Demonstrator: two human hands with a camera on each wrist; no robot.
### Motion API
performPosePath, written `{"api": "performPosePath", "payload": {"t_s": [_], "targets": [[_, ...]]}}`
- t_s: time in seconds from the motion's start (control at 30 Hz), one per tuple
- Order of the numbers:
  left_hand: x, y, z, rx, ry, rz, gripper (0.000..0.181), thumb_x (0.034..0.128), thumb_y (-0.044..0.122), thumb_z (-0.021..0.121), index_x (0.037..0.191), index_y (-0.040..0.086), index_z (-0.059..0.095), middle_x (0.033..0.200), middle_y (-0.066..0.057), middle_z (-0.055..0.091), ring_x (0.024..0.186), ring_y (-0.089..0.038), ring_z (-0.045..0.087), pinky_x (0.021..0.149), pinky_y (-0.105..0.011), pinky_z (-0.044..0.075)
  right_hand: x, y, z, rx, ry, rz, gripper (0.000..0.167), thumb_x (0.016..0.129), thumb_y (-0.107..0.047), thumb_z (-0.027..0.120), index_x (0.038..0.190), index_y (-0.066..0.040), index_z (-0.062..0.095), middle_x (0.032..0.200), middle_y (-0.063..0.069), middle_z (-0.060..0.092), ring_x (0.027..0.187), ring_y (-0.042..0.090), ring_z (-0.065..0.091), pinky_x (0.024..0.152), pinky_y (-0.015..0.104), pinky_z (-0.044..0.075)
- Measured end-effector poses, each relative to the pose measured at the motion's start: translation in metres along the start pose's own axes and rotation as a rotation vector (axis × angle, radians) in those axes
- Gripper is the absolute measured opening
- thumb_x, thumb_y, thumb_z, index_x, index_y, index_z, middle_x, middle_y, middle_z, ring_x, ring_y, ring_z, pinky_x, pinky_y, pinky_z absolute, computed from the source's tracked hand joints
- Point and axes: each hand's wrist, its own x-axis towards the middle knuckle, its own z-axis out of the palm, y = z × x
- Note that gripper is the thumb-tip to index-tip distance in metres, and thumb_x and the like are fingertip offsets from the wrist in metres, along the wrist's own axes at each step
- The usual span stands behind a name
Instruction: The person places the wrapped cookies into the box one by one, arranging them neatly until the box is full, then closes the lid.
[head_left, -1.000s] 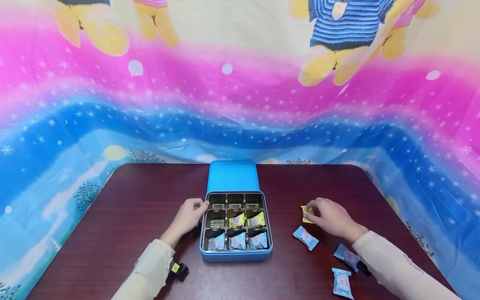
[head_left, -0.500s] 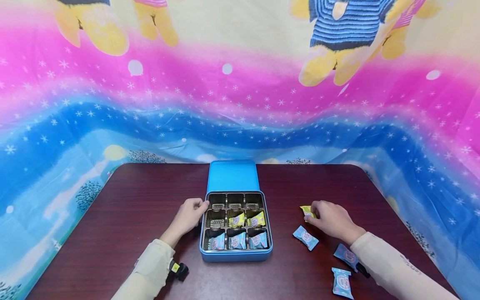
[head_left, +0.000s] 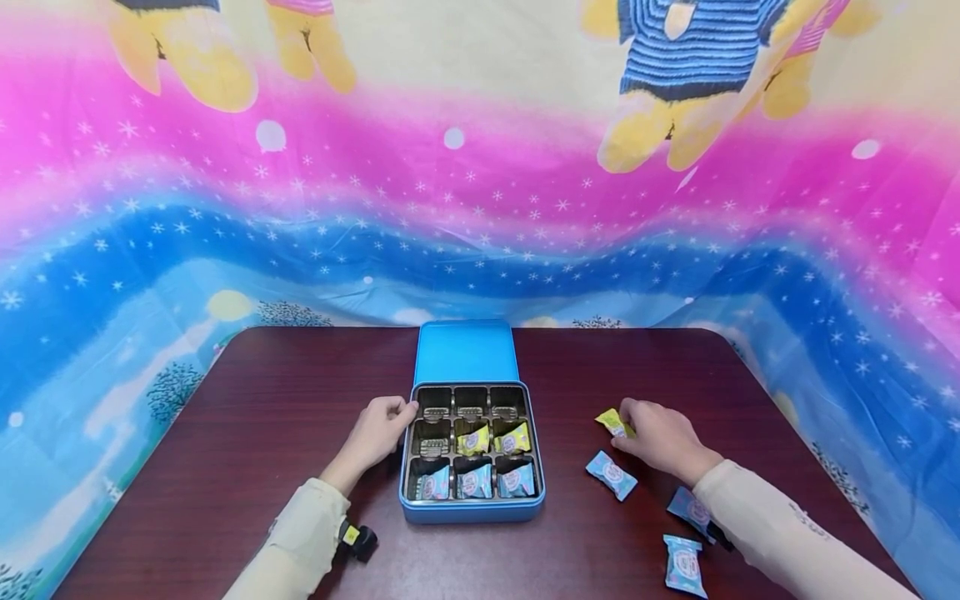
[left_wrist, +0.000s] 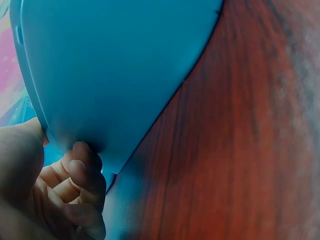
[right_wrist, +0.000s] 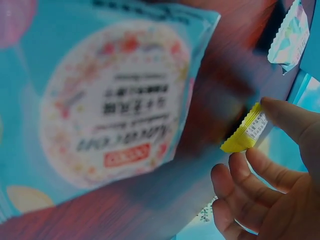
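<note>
At the left side of a blue tin [head_left: 472, 512], my left hand [head_left: 377, 433] holds the rim. In the left wrist view, the thumb is at the edge and curled fingers [left_wrist: 86, 175] touch the tin's side. My right hand [head_left: 663, 437] pinches a yellow wrapped candy [head_left: 611, 422] between thumb and fingertips, to the right of the tin. That candy [right_wrist: 245, 132] shows a white label in the right wrist view. Inside the tin's divided tray sit two yellow candies [head_left: 512, 438] in the middle row and three blue candies [head_left: 474, 481] in the front row.
Loose blue candies lie on the table near my right hand: one close by [head_left: 612, 476], one partly behind the sleeve [head_left: 692, 511] and another near the front [head_left: 683, 567]. The tin's lid [head_left: 467, 352] is open at the back. A patterned cloth [head_left: 480, 208] hangs behind the table [head_left: 315, 367].
The yellow candy has turned and shifted slightly left in my right hand, and the right forearm has moved a little left. My left hand and the tin have stayed put.
</note>
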Motion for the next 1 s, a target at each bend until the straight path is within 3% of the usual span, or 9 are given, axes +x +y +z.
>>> {"api": "performPosePath", "payload": {"t_s": [0.13, 0.27, 0.5, 0.7, 0.8, 0.93, 1.0], "targets": [[0.0002, -0.0003, -0.0001, 0.002, 0.001, 0.002, 0.039, 0.1021, 0.032, 0.057, 0.069, 0.013, 0.051, 0.048, 0.004, 0.046, 0.043, -0.014, 0.045, 0.046, -0.028, 0.038, 0.0011, -0.0004, -0.0006, 0.008, -0.012, 0.007, 0.024, 0.086, -0.019, 0.075, 0.105, -0.006, 0.066, 0.086, 0.003, 0.067, 0.068, 0.011, 0.053, 0.056, 0.030, 0.043], [0.0003, -0.0006, -0.0001, 0.004, -0.001, 0.000, 0.039, 0.1022, 0.032, 0.057, 0.069, 0.013, 0.051, 0.049, 0.004, 0.046, 0.043, -0.014, 0.045, 0.047, -0.028, 0.038, 0.0009, -0.0006, -0.0010, 0.039, -0.018, 0.007, 0.022, 0.090, -0.015, 0.069, 0.110, -0.005, 0.067, 0.086, 0.002, 0.067, 0.066, 0.012, 0.053, 0.055, 0.030, 0.042], [0.0008, -0.0008, 0.0004, 0.004, 0.001, 0.002, 0.038, 0.1022, 0.032, 0.057, 0.069, 0.013, 0.051, 0.048, 0.004, 0.046, 0.043, -0.014, 0.045, 0.047, -0.028, 0.038, 0.0029, 0.0010, -0.0009, 0.072, 0.034, -0.024, 0.023, 0.097, -0.012, 0.061, 0.118, -0.004, 0.068, 0.106, 0.012, 0.073, 0.079, 0.016, 0.065, 0.062, 0.035, 0.051], [0.0010, -0.0007, 0.0004, 0.003, -0.002, 0.001, 0.038, 0.1021, 0.031, 0.057, 0.069, 0.013, 0.052, 0.048, 0.004, 0.046, 0.043, -0.013, 0.045, 0.046, -0.028, 0.038, 0.0071, 0.0063, 0.0021, 0.118, 0.024, -0.010, 0.026, 0.099, -0.009, 0.056, 0.123, -0.001, 0.065, 0.106, 0.014, 0.072, 0.065, 0.014, 0.052, 0.055, 0.031, 0.040], [0.0007, -0.0006, 0.0003, 0.002, -0.009, -0.001, 0.038, 0.1021, 0.032, 0.057, 0.069, 0.013, 0.051, 0.048, 0.004, 0.046, 0.043, -0.013, 0.045, 0.046, -0.028, 0.038, 0.0080, 0.0078, 0.0038, 0.134, -0.012, 0.004, 0.033, 0.099, -0.016, 0.060, 0.128, -0.001, 0.062, 0.111, 0.016, 0.071, 0.076, 0.020, 0.062, 0.061, 0.037, 0.049], [0.0003, -0.0002, -0.0004, -0.001, -0.011, -0.002, 0.038, 0.1022, 0.032, 0.057, 0.070, 0.012, 0.051, 0.048, 0.004, 0.046, 0.042, -0.014, 0.045, 0.046, -0.028, 0.038, 0.0083, 0.0081, 0.0044, 0.128, -0.051, 0.014, 0.054, 0.091, -0.030, 0.074, 0.135, -0.004, 0.057, 0.120, 0.017, 0.069, 0.103, 0.028, 0.068, 0.079, 0.047, 0.055], [0.0005, 0.0000, -0.0006, -0.001, -0.009, -0.003, 0.038, 0.1022, 0.032, 0.057, 0.070, 0.012, 0.052, 0.048, 0.004, 0.046, 0.042, -0.014, 0.045, 0.046, -0.028, 0.038, 0.0083, 0.0082, 0.0044, 0.124, -0.066, 0.016, 0.060, 0.087, -0.032, 0.079, 0.134, -0.004, 0.057, 0.119, 0.016, 0.069, 0.102, 0.028, 0.067, 0.078, 0.047, 0.054]]}}
